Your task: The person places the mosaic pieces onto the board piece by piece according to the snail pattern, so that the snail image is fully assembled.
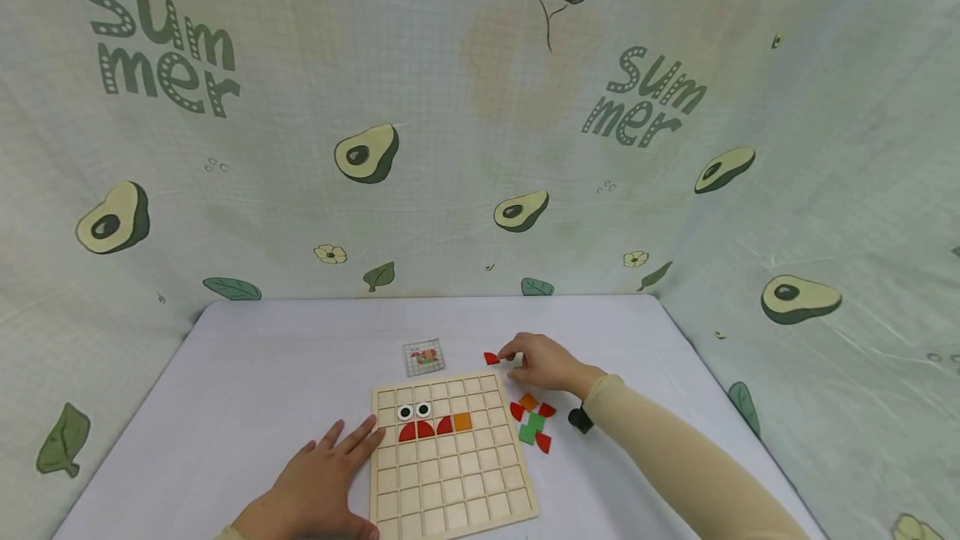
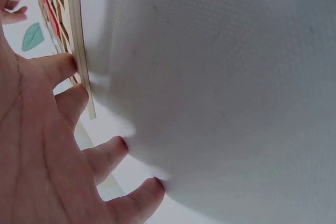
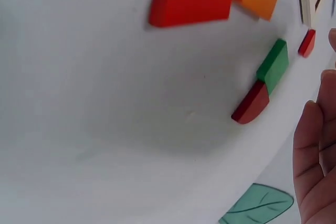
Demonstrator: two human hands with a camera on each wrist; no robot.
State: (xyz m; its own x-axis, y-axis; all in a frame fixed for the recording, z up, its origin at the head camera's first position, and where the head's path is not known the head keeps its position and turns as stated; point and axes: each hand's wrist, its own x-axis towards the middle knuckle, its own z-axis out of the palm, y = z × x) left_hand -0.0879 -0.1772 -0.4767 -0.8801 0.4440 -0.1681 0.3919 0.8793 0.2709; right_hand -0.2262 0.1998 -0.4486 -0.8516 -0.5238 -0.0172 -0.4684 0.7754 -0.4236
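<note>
My left hand [image 1: 318, 473] lies with fingers spread at the left edge of a wooden grid board [image 1: 457, 486]; in the left wrist view, two fingertips touch the board's side rim [image 2: 79, 30] and others rest on the white tabletop. Beyond the board's top right corner, my right hand [image 1: 546, 362] reaches down, its index fingertip right at a red quarter-circle piece [image 1: 491, 358]. A green piece [image 1: 517, 363] shows partly under that hand. In the right wrist view, a green block [image 3: 275, 64] and a dark red rounded block [image 3: 252, 104] touch each other near the loosely bent fingers [image 3: 310, 140].
On the board sit two eye discs [image 1: 406, 412], red rounded pieces [image 1: 425, 429] and an orange square [image 1: 462, 422]. Right of it lie several red, green and orange pieces [image 1: 536, 421], plus black pieces [image 1: 581, 419]. A picture card [image 1: 423, 357] lies behind the board.
</note>
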